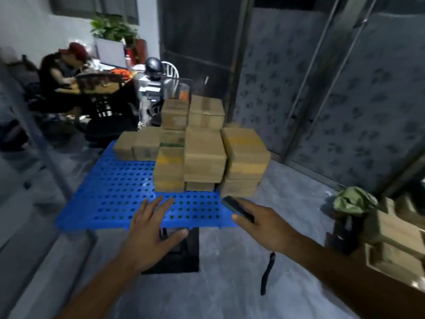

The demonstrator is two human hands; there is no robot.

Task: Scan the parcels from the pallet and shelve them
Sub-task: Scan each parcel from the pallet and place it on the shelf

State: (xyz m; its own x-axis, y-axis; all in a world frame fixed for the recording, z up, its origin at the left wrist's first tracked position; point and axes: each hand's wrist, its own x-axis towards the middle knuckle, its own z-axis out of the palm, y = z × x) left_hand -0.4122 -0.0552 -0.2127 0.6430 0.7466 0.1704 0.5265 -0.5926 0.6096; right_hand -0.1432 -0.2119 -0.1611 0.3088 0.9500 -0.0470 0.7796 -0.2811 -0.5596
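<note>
A worker's 2 hands hover at the near edge of a blue pallet (pixel 110 194), where cardboard parcels (pixel 204 157) stand stacked in uneven tiers toward its far right corner. The left hand (pixel 149 229) is empty, fingers straight and spread, palm down above the perforated deck and short of the stack. The right hand (pixel 262 226) grips a dark scanner (pixel 236 208), thumb along its side, with its nose pointing toward the right-hand column of parcels. A dark strap (pixel 266 272) dangles below the wrist. Neither hand holds a parcel.

The step in hand appears to be choosing and scanning a parcel, with the free hand poised to take it. With this many parcels on the pallet, the job looks far from done. The next move likely calls for finding a label, none of which is legible in this blurred view, and aiming the scanner squarely at it. The left hand should then lift a parcel from the top of a tier, not from lower down, so the stack does not topple.

More boxes (pixel 395 238) sit at the right edge beside a crumpled green bag (pixel 354 200). Whether that is the shelf cannot be told. A seated person (pixel 62 72) works at a desk behind.
</note>
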